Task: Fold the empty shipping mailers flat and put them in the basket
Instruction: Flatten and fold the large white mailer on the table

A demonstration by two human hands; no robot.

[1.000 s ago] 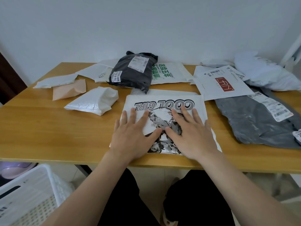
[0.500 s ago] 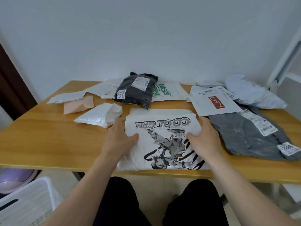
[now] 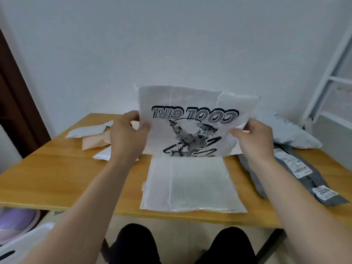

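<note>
Pale wall fills the background behind a light wooden table (image 3: 57,174) whose near edge runs above the person's dark-clothed knees. On it a white plastic shipping mailer printed with "COOL GIRL" and a black-and-grey figure (image 3: 190,130) is bent along a crease. Its near half lies flat at the table's front edge and its far half stands upright, with the print upside down. The left hand (image 3: 127,136) pinches the upright half's left edge, thumb on the printed face. The right hand (image 3: 253,138) pinches the right edge, so the hands are well apart with the sheet between them.

To the right lie a flat grey plastic mailer with white labels (image 3: 297,174) and, beyond it, a puffy white mailer (image 3: 289,134). To the left, partly behind the left hand, are a peach paper envelope (image 3: 95,141) and a flat white envelope (image 3: 85,131). The white plastic basket (image 3: 28,237) sits below the table at lower left, beside a lavender rounded object (image 3: 15,220).
</note>
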